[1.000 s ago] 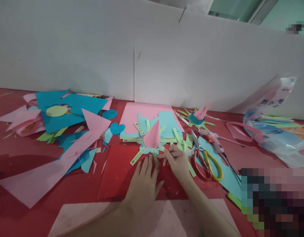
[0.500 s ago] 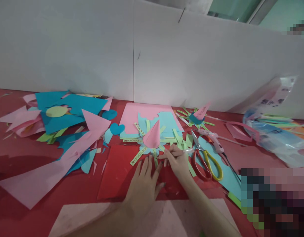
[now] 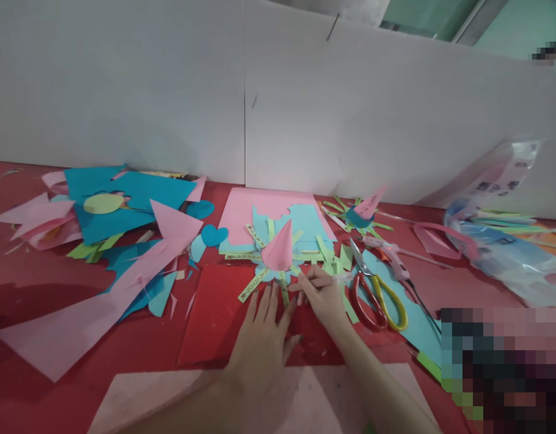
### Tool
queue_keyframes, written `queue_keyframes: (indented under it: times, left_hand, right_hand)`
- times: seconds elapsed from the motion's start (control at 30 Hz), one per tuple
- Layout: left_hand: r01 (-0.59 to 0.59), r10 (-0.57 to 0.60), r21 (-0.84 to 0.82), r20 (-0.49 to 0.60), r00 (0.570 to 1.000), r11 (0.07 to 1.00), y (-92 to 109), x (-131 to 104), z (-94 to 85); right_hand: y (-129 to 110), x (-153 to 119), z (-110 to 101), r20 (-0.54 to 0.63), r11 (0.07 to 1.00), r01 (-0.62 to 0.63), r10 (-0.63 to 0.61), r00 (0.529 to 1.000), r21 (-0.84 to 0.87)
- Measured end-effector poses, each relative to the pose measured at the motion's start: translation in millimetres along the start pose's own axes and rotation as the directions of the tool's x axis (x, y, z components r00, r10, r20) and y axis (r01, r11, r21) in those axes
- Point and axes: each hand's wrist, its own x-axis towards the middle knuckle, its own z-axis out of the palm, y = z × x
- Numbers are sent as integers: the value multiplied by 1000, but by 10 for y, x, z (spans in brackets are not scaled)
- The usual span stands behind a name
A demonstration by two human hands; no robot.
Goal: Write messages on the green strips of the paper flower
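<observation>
A pink paper cone [image 3: 279,250] stands on a light-blue scalloped paper base [image 3: 263,275] with green strips fanning out around it. Dark patterns mark several of these strips, such as the lower-left green strip [image 3: 249,289]. My left hand [image 3: 262,331] lies flat, fingers spread, its tips at the near edge of the base and strips. In my right hand [image 3: 321,295] is a slim pen [image 3: 341,278], its pale end sticking out to the right. The pen's tip is near the green strip in front of the cone. A red sheet [image 3: 212,313] lies underneath.
Scissors [image 3: 379,295] with red and yellow handles lie right of my right hand, beside a glue gun [image 3: 395,258]. A second cone piece [image 3: 365,208] stands behind. Pink and blue paper scraps [image 3: 137,265] cover the left; a plastic bag [image 3: 508,241] sits at right.
Almost nothing differs. My right hand and the pen have shifted very slightly, while my left hand and the cone piece stay in place.
</observation>
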Motion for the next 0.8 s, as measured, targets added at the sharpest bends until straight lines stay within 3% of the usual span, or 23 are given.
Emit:
queue_keyframes:
  times: [0.2, 0.37, 0.6, 0.8]
  left_hand:
    - [7, -6, -6, 6, 1000, 1000, 3, 1, 1]
    - [3, -3, -17, -22, 1000, 1000, -17, -7, 3]
    - [10, -11, -59, -17, 1000, 998, -91, 39, -28]
    - [5, -5, -73, -7, 1000, 997, -110, 51, -11]
  right_hand:
    - [-18, -2, -5, -32, 999, -17, 19, 999, 48]
    - [35, 30, -18, -154, 975, -17, 52, 987, 223]
    - [67, 32, -53, -277, 961, 92, -16, 961, 261]
    - [57, 37, -50, -236, 970, 66, -8, 972, 236]
